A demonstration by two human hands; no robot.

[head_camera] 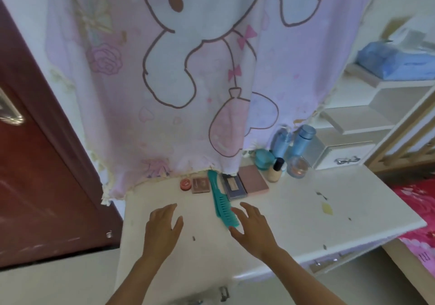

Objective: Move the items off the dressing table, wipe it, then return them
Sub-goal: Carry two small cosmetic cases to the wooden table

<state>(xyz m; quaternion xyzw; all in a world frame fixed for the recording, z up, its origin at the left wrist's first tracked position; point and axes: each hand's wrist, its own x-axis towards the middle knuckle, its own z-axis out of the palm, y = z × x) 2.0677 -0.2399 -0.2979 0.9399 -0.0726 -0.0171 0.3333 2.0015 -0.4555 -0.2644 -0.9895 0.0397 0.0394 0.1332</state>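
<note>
White dressing table (306, 215), centre to right of frame. Along back edge, left to right: red round tin (185, 184), small brown palette (200, 185), teal comb (220, 198) pointing toward front, dark palette (233, 186), pink palette (253, 179) just beside it. Upper-right cluster: teal jar (264, 159), foundation bottle (276, 172), clear jar (298, 168), 2 upright bottles: blue pump bottle (282, 141), blue capped bottle (303, 140). Yellowish scrap (327, 208) at right.

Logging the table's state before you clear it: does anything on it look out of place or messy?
Yes. The teal comb lies slanted out of the back row, its toothed end by the right hand. On the right of the dressing table lie a yellowish scrap and dark specks, like debris. Nothing looks spilled.
</note>
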